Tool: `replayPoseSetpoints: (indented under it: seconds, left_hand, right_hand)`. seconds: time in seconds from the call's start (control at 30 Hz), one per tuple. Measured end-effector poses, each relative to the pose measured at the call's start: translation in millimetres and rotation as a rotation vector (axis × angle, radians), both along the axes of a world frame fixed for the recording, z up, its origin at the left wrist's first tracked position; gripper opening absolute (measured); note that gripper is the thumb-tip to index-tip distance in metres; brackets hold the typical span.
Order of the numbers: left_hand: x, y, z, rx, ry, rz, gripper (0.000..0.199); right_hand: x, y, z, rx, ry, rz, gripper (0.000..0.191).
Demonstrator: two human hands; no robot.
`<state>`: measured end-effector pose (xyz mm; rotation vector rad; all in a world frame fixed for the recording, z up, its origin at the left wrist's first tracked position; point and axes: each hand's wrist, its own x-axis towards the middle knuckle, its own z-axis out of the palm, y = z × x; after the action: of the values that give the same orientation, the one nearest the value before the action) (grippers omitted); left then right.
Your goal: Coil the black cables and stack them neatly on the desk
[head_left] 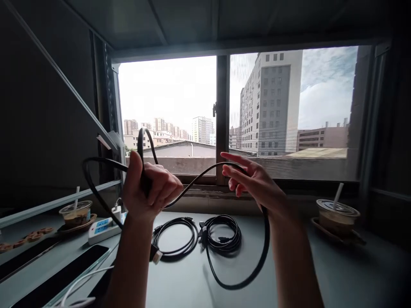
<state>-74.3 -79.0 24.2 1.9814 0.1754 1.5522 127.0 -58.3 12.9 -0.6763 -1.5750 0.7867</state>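
Observation:
A black cable (266, 239) is stretched in the air between my two hands. My left hand (150, 184) is closed in a fist around it, with loops of the cable rising above the fist and hanging to its left. My right hand (253, 179) holds the cable loosely between its fingers, the index finger stretched out. From that hand the cable drops in a wide curve in front of the desk. Behind my left wrist a connector plug (156, 255) shows; which cable it belongs to I cannot tell.
Two coiled black cables, a left coil (195, 244) and a right coil (237, 239), lie on the desk (180, 282). A power strip (99, 231), a phone (64, 278) and a lidded cup (75, 214) are at left. Another cup (337, 218) stands at right, before the window.

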Motion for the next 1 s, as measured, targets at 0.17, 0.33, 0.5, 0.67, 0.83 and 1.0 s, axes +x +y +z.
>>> replayPoseSetpoints:
  seconds: [0.17,0.33,0.5,0.67,0.83,1.0]
  left_hand:
    - [16,18,-1.3,-0.287,0.104,0.09,0.07]
    - [16,27,-4.5,-0.459,0.111,0.317,0.065]
    - [-1,24,-3.2,-0.386,0.106,0.462,0.057]
    - [-9,29,1.1,-0.338,-0.095,0.593,0.047]
    - [-2,35,-0.9,-0.305,-0.097,0.455,0.041]
    - [16,29,-4.4,-0.242,0.024,0.326,0.032]
  right_hand:
    - [23,-23,4.8,0.298,0.229,-0.245,0.027]
    - [40,-38,3.1,0.431,0.139,-0.553,0.04]
    - [50,-37,0.3,0.311,0.259,-0.878,0.041]
    - [61,-41,-1.6,0.083,0.238,-0.986,0.031]
    - [57,-42,2.1,0.055,0.242,-0.72,0.027]
    - [42,-33,4.5,0.056,0.147,-0.46,0.039]
